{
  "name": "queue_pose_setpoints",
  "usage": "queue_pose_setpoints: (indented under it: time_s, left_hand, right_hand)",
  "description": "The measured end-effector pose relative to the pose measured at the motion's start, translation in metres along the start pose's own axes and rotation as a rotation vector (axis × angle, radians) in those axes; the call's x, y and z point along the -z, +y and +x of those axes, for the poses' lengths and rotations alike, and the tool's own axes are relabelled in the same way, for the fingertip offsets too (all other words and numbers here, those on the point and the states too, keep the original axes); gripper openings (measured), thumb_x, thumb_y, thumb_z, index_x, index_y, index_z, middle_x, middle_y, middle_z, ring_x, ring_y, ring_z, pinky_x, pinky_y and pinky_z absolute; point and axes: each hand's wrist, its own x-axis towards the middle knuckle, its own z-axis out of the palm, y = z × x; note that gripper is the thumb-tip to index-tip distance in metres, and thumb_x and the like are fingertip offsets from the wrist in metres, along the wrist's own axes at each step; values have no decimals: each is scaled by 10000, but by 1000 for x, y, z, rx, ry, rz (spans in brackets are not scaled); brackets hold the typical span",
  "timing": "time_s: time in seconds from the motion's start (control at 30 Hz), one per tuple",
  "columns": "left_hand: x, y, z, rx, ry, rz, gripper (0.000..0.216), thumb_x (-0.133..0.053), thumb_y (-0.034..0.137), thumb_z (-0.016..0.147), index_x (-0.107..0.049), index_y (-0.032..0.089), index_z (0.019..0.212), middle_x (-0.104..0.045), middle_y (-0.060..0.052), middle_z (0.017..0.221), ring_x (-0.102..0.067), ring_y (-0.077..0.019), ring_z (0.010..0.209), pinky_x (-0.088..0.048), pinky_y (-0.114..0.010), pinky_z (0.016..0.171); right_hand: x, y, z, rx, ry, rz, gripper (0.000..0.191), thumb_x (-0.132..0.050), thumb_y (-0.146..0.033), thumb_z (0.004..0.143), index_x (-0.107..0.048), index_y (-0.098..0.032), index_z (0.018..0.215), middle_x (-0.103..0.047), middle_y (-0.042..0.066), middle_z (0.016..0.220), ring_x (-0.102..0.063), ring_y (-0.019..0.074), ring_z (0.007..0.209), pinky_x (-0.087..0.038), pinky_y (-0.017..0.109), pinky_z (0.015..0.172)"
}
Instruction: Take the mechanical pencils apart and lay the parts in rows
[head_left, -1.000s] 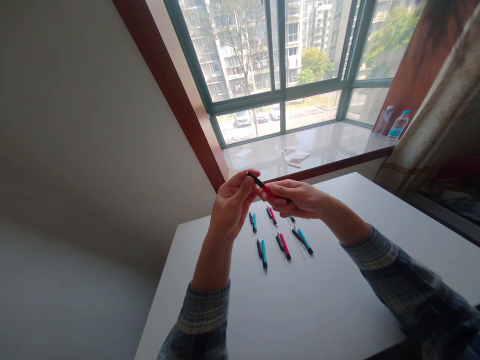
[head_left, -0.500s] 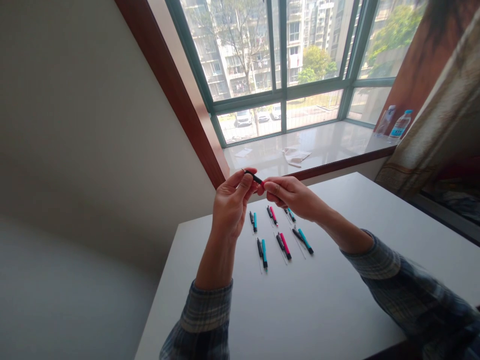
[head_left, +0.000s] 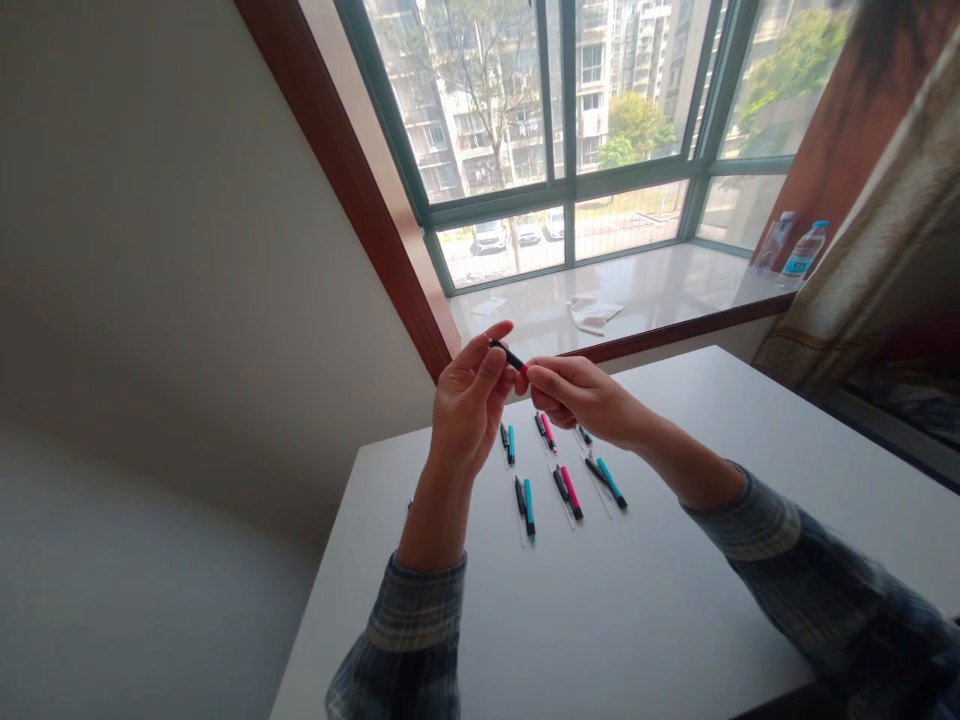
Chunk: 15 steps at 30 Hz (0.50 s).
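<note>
Both my hands are raised above the white table [head_left: 675,620] and share one black and red pen [head_left: 512,358]. My left hand [head_left: 469,410] pinches its black end between thumb and fingers. My right hand [head_left: 581,395] is closed round the red end, most of which is hidden in the fingers. Below the hands, several pens lie in two rows on the table: a blue one [head_left: 528,503], a pink one [head_left: 570,491], another blue one [head_left: 610,482], and shorter-looking ones behind them [head_left: 509,443].
A marble window sill [head_left: 660,285] runs behind the table, with crumpled paper [head_left: 592,312] on it and two water bottles [head_left: 802,250] at its right end. A curtain [head_left: 877,250] hangs at the right. A bare wall stands to the left.
My right hand has slid along the pen toward my left hand, covering more of the red part. Both hands rose slightly.
</note>
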Motion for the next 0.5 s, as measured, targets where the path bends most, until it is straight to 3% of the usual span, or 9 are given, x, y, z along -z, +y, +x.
queue_pose_setpoints:
  time_s: [0.1,0.17,0.37,0.5]
  left_hand:
    - [5,3,-5,64,-109,-25,431,-853,375,805,-761,217,1195,-660,-1,792,-619,-110,647,-543,-238,649]
    - [7,3,-6,72,-124,-55,386,-830,367,829,-767,194,1168,-661,-17,821,-626,-114,673,-545,-233,649]
    - [8,-5,-2,141,-18,-175,170,-711,180,868,-749,172,1033,-595,-5,784,-565,-98,668,-524,-218,653]
    - [4,-3,0,149,31,-221,84,-623,116,856,-689,165,843,-389,52,604,-430,-89,538,-451,-216,556]
  right_hand:
    - [8,0,-3,-191,-252,360,322,-551,-484,1039,-585,-176,950,-304,-78,680,-214,67,519,-242,175,444]
    - [13,1,-5,-268,-330,511,281,-551,-448,1048,-574,-177,979,-279,-87,681,-185,59,505,-246,149,427]
    - [17,0,-6,-304,-373,693,216,-513,-367,1074,-542,-183,966,-269,-92,671,-162,51,474,-270,112,402]
    - [15,0,-5,-329,-351,729,226,-506,-357,1076,-525,-184,933,-259,-92,661,-172,51,471,-281,101,404]
